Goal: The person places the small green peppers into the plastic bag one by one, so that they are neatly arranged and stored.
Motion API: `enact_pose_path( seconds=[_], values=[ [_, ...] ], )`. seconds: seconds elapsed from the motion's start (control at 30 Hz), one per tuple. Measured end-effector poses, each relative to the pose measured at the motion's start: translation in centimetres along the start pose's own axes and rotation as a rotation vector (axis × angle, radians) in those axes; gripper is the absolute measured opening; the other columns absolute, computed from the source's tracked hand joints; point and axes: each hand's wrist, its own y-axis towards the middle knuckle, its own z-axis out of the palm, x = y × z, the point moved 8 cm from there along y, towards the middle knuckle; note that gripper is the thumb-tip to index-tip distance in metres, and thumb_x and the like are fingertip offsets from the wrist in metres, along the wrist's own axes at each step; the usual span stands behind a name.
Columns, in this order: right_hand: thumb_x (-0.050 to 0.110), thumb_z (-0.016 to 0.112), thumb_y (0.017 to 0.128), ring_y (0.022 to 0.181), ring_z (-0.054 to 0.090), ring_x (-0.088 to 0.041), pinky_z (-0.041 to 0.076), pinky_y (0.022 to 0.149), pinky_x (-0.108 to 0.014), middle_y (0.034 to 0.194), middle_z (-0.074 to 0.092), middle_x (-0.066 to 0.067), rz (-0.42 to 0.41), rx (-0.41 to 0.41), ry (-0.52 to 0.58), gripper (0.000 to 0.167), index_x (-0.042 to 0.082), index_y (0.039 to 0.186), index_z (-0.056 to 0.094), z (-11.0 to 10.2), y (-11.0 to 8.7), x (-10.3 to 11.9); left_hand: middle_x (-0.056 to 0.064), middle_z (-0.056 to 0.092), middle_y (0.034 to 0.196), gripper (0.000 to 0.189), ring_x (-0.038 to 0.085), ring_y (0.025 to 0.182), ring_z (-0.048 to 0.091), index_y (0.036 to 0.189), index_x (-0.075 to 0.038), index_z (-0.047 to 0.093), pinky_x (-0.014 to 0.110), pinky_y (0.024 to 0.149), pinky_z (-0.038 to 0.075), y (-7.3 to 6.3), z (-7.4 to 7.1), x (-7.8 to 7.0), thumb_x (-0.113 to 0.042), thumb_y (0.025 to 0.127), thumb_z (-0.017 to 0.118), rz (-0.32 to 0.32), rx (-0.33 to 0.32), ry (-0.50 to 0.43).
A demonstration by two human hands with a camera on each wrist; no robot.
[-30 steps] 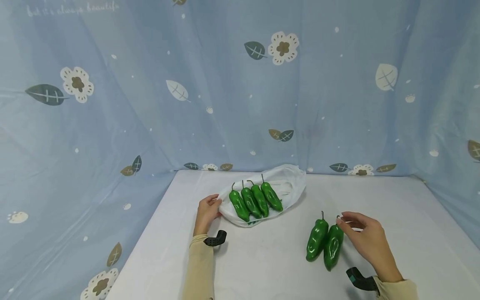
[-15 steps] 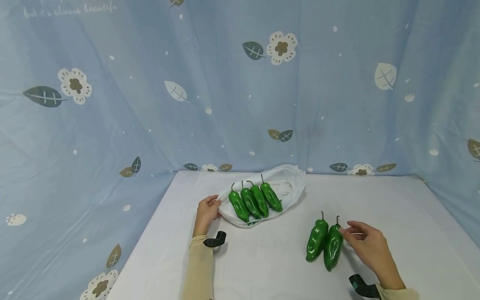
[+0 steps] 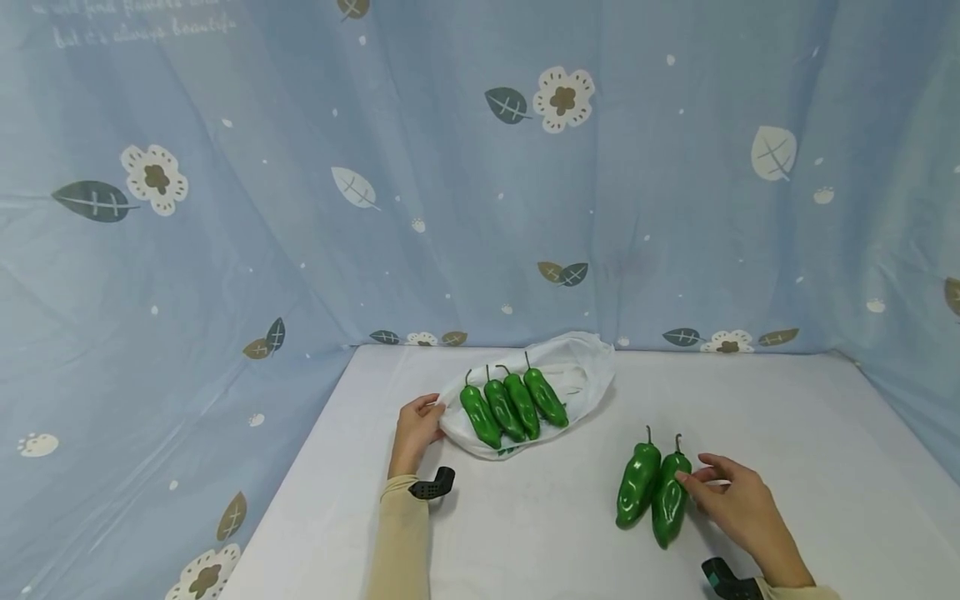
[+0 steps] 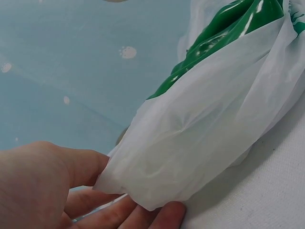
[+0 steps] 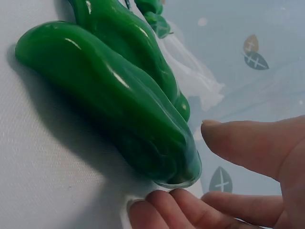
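Observation:
In the head view, my left hand (image 3: pixel 416 429) pinches the left edge of a white plastic bag (image 3: pixel 588 362). The left wrist view shows the bag's film (image 4: pixel 181 152) between thumb and fingers. Several glossy green peppers (image 3: pixel 501 410) lie side by side on the bag, stems pointing away. To the right, two more green peppers lie on the table, a left one (image 3: pixel 637 487) and a right one (image 3: pixel 670 508). My right hand (image 3: pixel 742 508) is beside the right pepper, fingers loosely bent. In the right wrist view, its thumb (image 5: pixel 248 143) stands apart from the near pepper (image 5: pixel 109 90).
A white cloth covers the table (image 3: pixel 540 533). A blue curtain (image 3: pixel 450 167) with leaves and flowers hangs behind and along the sides. Black devices are worn at the left wrist (image 3: pixel 432 483) and right wrist (image 3: pixel 727 579).
My right hand has moved from the right pepper's stem down towards its body, nearer to me. The left hand still holds the bag edge, and the peppers have not visibly moved.

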Motion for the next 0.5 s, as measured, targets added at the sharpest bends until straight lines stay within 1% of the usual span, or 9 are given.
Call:
enact_pose_path(
  seconds=[0.1, 0.2, 0.4, 0.5],
  values=[
    [0.049, 0.069, 0.097, 0.097, 0.073, -0.035, 0.061, 0.072, -0.041, 0.115, 0.070, -0.030, 0.006, 0.054, -0.009, 0.084, -0.019, 0.141, 0.046, 0.5, 0.0, -0.3, 0.023, 0.066, 0.135, 0.040, 0.027, 0.109, 0.070, 0.141, -0.005, 0.061, 0.030, 0.077, 0.063, 0.0, 0.0, 0.1, -0.020, 0.104, 0.058, -0.005, 0.000, 0.001],
    [0.050, 0.068, 0.096, 0.094, 0.073, -0.032, 0.061, 0.073, -0.041, 0.112, 0.072, -0.029, 0.006, 0.086, -0.020, 0.088, -0.021, 0.141, 0.044, 0.9, 0.1, -0.4, 0.023, 0.067, 0.134, 0.040, 0.026, 0.107, 0.070, 0.141, -0.004, 0.061, 0.029, 0.076, 0.063, 0.0, 0.0, 0.1, -0.020, 0.104, 0.059, -0.003, -0.005, -0.004],
    [0.051, 0.069, 0.095, 0.085, 0.073, -0.024, 0.060, 0.069, -0.039, 0.107, 0.072, -0.029, 0.029, 0.095, -0.018, 0.090, -0.023, 0.140, 0.043, 1.4, 0.3, -0.5, 0.026, 0.066, 0.133, 0.040, 0.025, 0.103, 0.071, 0.140, -0.002, 0.061, 0.030, 0.074, 0.063, -0.1, -0.1, -0.2, -0.017, 0.103, 0.059, 0.012, -0.011, -0.026],
    [0.051, 0.070, 0.095, 0.084, 0.072, -0.022, 0.059, 0.069, -0.038, 0.105, 0.073, -0.027, 0.024, 0.089, -0.023, 0.091, -0.023, 0.140, 0.044, 1.4, 0.4, -0.5, 0.025, 0.066, 0.133, 0.040, 0.025, 0.103, 0.070, 0.140, -0.003, 0.062, 0.030, 0.074, 0.063, -0.1, -0.1, -0.1, -0.017, 0.103, 0.060, 0.002, -0.019, -0.023]
  ],
)
